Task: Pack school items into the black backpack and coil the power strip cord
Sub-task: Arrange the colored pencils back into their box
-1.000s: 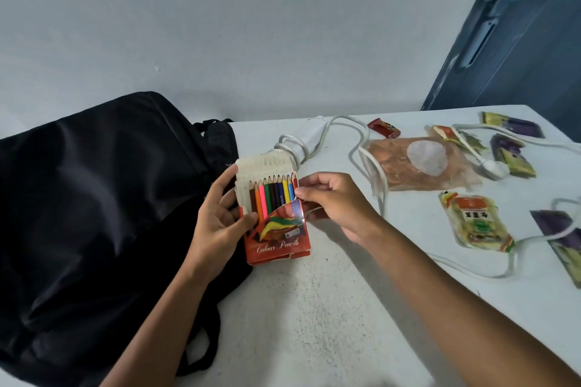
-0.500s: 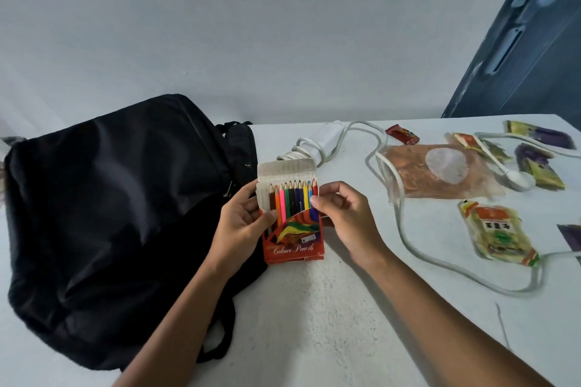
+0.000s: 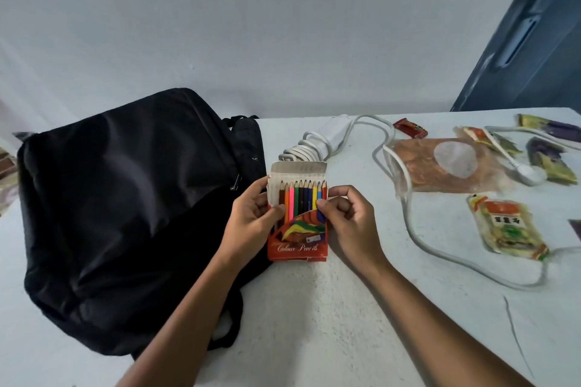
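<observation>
A red box of colour pencils [image 3: 298, 239] stands upright in front of me, flap raised, with several coloured pencils showing. My left hand [image 3: 253, 220] grips its left edge, thumb across the front. My right hand [image 3: 349, 220] pinches its right edge near the pencil tips. The black backpack [image 3: 125, 214] lies on the table's left side, right beside the box. Behind the box sits the white power strip [image 3: 334, 129]. Part of its cord is bundled beside it and the rest of the cord [image 3: 408, 223] trails loosely across the table to a plug [image 3: 529, 174].
The white table [image 3: 314, 324] carries several snack packets on its right side: a clear brownish pouch [image 3: 440, 163], a yellow-green packet [image 3: 506, 226], a small red wrapper [image 3: 410, 128] and purple-yellow packets [image 3: 553, 160]. A wall stands behind, and a dark door [image 3: 534, 41] at the right.
The view has shifted, so the backpack and box sit further right in frame. Both hands keep hold of the pencil box, and my right fingers have moved up nearer the pencil tips.
</observation>
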Demonstrator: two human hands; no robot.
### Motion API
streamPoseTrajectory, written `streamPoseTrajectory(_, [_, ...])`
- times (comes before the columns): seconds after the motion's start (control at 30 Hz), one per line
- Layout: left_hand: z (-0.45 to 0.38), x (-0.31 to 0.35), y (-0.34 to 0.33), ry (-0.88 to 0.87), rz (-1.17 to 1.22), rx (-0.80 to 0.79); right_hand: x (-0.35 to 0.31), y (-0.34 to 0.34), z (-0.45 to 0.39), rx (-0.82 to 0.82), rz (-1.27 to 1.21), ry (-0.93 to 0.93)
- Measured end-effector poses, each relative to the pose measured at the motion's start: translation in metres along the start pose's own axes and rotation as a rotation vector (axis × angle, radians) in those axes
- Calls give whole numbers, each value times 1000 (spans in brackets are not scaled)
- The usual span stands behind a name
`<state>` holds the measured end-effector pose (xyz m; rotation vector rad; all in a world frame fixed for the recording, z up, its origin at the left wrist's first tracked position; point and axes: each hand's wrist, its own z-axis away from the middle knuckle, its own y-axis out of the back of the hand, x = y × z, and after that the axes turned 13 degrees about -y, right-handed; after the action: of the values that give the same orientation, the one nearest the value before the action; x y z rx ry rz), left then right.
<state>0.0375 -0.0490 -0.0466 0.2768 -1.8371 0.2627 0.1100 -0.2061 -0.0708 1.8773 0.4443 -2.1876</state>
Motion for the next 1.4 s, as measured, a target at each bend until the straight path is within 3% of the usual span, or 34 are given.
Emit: streamPoseTrajectory(1.4, [0, -9, -9, -32, -369, 57, 14, 2, -4, 74, 70, 42])
